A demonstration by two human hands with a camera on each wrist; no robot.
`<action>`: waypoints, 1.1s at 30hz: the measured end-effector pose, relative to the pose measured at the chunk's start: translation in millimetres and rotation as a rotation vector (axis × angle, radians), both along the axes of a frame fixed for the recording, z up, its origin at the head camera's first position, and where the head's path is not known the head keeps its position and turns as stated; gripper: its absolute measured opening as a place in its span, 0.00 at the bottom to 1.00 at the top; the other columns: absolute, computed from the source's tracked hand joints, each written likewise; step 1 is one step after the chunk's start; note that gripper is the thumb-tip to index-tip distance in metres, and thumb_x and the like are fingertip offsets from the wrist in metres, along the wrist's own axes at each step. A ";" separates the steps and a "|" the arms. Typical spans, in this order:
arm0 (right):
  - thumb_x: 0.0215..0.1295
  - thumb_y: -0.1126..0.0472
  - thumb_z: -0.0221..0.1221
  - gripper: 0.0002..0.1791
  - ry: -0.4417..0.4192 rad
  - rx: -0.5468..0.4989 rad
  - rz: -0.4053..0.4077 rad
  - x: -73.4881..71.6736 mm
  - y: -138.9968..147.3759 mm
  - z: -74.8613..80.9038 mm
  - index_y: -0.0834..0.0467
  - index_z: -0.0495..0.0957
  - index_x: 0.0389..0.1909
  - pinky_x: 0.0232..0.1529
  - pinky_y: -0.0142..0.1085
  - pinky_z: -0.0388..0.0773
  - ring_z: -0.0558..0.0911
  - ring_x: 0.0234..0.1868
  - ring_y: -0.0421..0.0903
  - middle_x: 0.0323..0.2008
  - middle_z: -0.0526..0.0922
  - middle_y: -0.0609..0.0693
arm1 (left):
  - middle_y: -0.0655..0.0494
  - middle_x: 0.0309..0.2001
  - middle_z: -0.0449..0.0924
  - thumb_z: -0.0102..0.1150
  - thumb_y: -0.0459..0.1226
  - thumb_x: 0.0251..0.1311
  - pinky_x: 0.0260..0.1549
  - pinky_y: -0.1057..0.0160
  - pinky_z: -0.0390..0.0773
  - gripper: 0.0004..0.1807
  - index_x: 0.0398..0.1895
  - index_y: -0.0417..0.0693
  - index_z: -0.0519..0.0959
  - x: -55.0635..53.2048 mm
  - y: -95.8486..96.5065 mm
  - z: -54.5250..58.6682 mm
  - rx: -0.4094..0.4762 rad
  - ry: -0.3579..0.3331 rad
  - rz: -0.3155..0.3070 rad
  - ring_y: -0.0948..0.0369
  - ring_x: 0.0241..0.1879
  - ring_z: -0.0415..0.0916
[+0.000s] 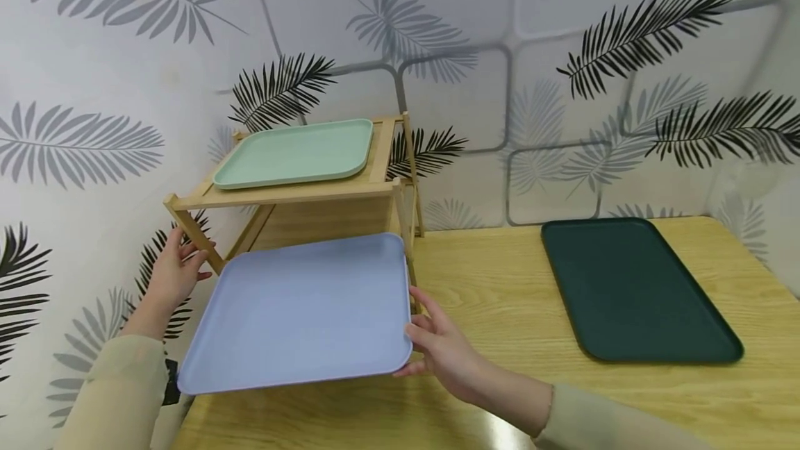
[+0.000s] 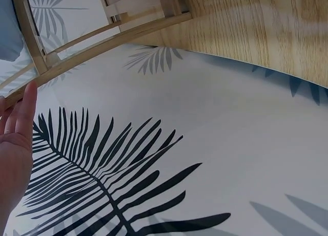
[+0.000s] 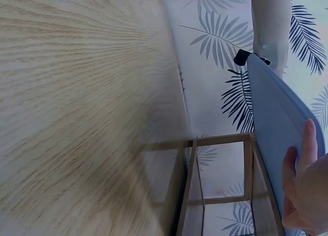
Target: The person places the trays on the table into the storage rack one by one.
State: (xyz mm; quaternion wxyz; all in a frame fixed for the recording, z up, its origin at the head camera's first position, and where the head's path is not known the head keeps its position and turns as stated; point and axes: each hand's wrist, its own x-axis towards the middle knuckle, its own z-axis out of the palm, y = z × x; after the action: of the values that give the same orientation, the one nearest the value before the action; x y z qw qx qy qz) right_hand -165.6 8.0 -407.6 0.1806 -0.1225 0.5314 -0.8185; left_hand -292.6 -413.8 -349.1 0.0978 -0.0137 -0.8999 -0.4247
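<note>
My right hand (image 1: 446, 349) pinches the right edge of a periwinkle-blue tray (image 1: 306, 311), thumb along the rim and fingers beneath. The tray sits level with the middle of a wooden two-tier rack (image 1: 300, 194) and juts out from its front. In the right wrist view, the tray's underside (image 3: 279, 128) lies close against the rack frame; contact is unclear. My left hand (image 1: 171, 273) touches the rack's front left post, its fingers fairly straight in the left wrist view. A mint-green tray (image 1: 300, 151) lies on the rack's top shelf.
To the right, a dark green tray (image 1: 637, 290) lies flat on the wood-grain table (image 1: 487, 276). The rack stands at the table's left side, close to the leaf-patterned wall (image 1: 456, 117). A black band (image 1: 171, 382) shows at my left wrist.
</note>
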 end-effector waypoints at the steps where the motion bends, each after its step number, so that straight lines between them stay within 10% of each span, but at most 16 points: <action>1: 0.74 0.70 0.44 0.35 -0.007 0.002 -0.015 -0.8 -2.3 1.1 0.58 0.40 0.76 0.37 0.50 0.83 0.78 0.48 0.52 0.55 0.69 0.65 | 0.25 0.62 0.64 0.41 0.30 0.74 0.33 0.62 0.84 0.32 0.76 0.44 0.42 -0.1 -0.1 -0.2 0.000 -0.001 0.007 0.34 0.57 0.69; 25: 0.75 0.68 0.46 0.28 -0.140 -0.093 -0.371 -45.0 -43.9 13.2 0.63 0.50 0.72 0.38 0.43 0.84 0.76 0.51 0.52 0.57 0.67 0.64 | 0.26 0.63 0.64 0.39 0.31 0.75 0.35 0.57 0.84 0.31 0.76 0.44 0.43 0.9 7.6 -2.6 -0.003 0.016 0.068 0.35 0.59 0.67; 33: 0.75 0.67 0.47 0.24 0.012 -0.003 -0.342 -44.7 -31.4 3.7 0.66 0.55 0.68 0.43 0.45 0.82 0.71 0.55 0.54 0.62 0.63 0.66 | 0.26 0.63 0.64 0.39 0.30 0.75 0.36 0.57 0.84 0.31 0.76 0.45 0.43 1.4 8.1 -4.6 0.025 0.024 0.078 0.35 0.60 0.67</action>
State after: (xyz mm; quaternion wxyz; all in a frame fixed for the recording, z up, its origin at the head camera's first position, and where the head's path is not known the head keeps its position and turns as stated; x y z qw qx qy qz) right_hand -210.3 -23.4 -403.9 0.0353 -0.0354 0.5443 -0.8374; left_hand -291.2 -405.7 -353.8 0.1251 0.0178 -0.8931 -0.4317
